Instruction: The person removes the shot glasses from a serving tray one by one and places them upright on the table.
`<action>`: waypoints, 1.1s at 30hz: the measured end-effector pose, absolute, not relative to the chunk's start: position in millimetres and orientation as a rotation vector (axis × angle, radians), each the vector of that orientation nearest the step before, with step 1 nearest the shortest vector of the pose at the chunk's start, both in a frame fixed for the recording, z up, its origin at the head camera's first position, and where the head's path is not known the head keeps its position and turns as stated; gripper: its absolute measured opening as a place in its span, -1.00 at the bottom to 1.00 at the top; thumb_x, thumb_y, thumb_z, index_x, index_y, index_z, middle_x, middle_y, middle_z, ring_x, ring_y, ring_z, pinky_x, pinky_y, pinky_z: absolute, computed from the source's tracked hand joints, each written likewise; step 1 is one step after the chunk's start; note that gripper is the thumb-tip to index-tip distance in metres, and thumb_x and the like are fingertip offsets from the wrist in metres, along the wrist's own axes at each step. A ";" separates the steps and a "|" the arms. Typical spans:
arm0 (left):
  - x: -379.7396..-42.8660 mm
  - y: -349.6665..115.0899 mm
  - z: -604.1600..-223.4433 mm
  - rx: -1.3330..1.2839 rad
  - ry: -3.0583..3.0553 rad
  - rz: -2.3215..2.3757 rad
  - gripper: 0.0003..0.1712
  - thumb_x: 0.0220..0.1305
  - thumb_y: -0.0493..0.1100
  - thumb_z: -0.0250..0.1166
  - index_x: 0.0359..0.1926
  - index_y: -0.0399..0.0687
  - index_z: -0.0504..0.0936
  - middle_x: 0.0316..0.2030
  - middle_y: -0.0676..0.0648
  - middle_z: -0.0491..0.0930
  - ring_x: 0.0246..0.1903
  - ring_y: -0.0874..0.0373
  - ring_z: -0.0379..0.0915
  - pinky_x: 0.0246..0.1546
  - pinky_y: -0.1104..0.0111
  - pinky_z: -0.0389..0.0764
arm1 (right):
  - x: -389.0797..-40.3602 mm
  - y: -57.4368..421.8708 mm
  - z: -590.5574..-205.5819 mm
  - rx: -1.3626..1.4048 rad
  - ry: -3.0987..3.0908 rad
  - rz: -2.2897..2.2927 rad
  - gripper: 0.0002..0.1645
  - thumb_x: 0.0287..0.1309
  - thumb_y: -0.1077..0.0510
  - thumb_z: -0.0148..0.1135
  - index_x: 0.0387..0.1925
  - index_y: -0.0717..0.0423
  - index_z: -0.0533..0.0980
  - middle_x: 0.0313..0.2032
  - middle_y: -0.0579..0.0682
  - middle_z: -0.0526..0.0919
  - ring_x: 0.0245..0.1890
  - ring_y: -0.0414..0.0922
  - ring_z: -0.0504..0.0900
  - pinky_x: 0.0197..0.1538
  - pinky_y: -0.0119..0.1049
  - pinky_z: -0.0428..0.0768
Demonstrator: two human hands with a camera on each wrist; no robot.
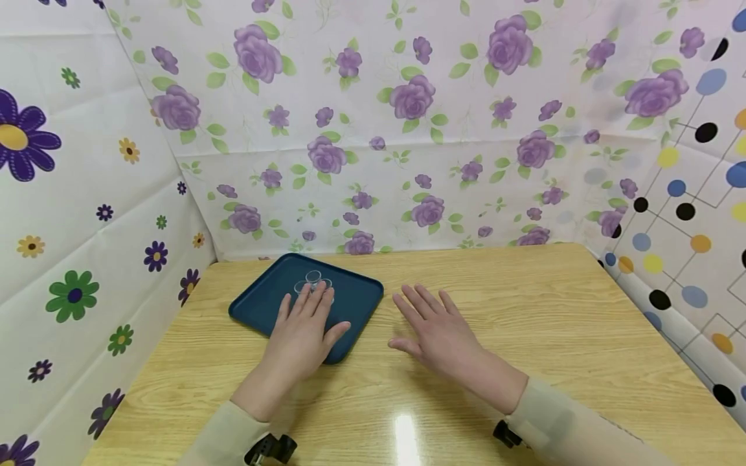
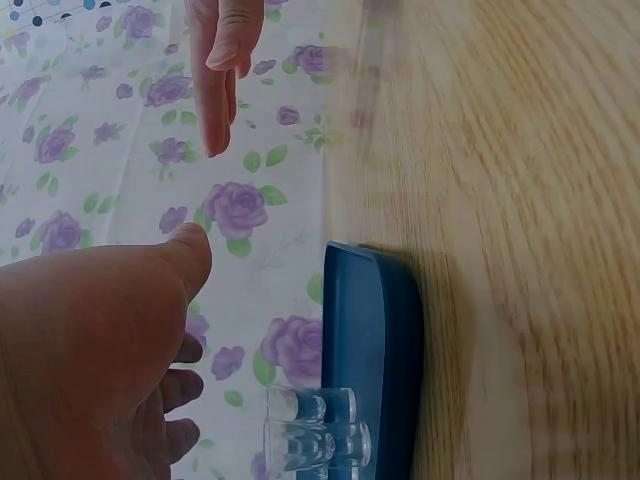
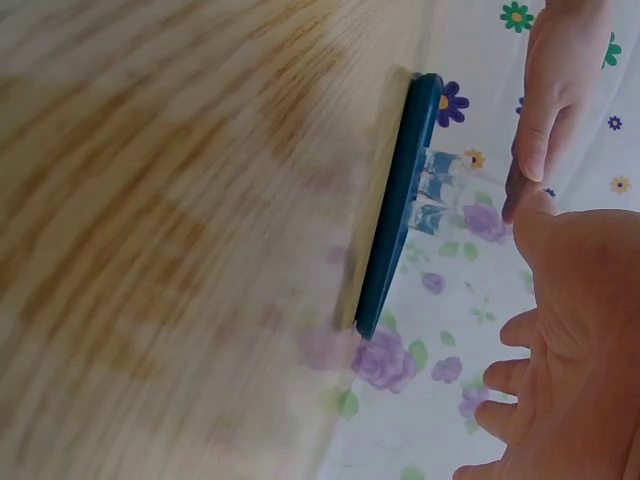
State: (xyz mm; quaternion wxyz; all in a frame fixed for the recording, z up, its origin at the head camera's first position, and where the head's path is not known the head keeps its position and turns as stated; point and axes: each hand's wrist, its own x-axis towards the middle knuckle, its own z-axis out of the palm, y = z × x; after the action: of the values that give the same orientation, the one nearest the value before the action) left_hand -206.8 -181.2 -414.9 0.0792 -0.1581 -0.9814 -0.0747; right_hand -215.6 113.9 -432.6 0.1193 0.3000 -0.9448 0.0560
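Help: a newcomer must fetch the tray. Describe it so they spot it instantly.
Start at the wooden table, toward its far left, near the purple-rose cloth. Below the left hand lies the tray: dark blue and rimmed, unlike the small clear glasses on it.

a glossy wood-grain table [image 1: 559, 310] with a dark blue tray [image 1: 265, 299] flat on it

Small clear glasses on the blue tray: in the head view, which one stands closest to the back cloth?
The rearmost glass: its rim appears highest in the head view, while the other glasses show lower, nearer the person.
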 end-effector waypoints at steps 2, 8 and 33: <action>-207.0 -182.6 -414.5 -0.469 -2.939 -0.231 -0.06 0.69 0.34 0.12 0.76 -0.14 0.16 0.73 -0.24 0.05 0.72 -0.26 -0.16 0.69 -0.35 -0.16 | -215.2 112.7 -431.9 0.882 -2.760 0.166 0.04 0.57 -0.44 0.13 0.75 0.06 0.20 0.71 0.15 0.20 0.70 0.18 0.14 0.67 0.38 0.18; -208.5 -186.8 -415.0 -0.455 -2.933 -0.246 -0.06 0.69 0.33 0.13 0.76 -0.12 0.18 0.73 -0.24 0.07 0.73 -0.26 -0.17 0.69 -0.35 -0.20 | -216.0 108.0 -432.7 0.901 -2.764 0.196 0.03 0.58 -0.44 0.12 0.75 0.07 0.20 0.71 0.15 0.20 0.71 0.17 0.14 0.67 0.38 0.16; -215.3 -210.7 -411.7 -0.364 -2.966 -0.268 -0.07 0.71 0.30 0.12 0.75 -0.20 0.18 0.73 -0.28 0.06 0.73 -0.29 -0.20 0.67 -0.39 -0.18 | -218.2 85.3 -440.2 0.940 -2.850 0.184 0.02 0.59 -0.46 0.07 0.75 0.05 0.20 0.72 0.11 0.17 0.72 0.15 0.12 0.70 0.33 0.13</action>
State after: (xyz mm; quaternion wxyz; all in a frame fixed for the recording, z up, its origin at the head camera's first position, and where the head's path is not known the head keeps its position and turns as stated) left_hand -215.3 -210.7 -411.7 0.0706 -0.1209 -0.9861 -0.0892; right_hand -218.2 85.3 -440.2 0.0672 0.3119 -0.9458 0.0610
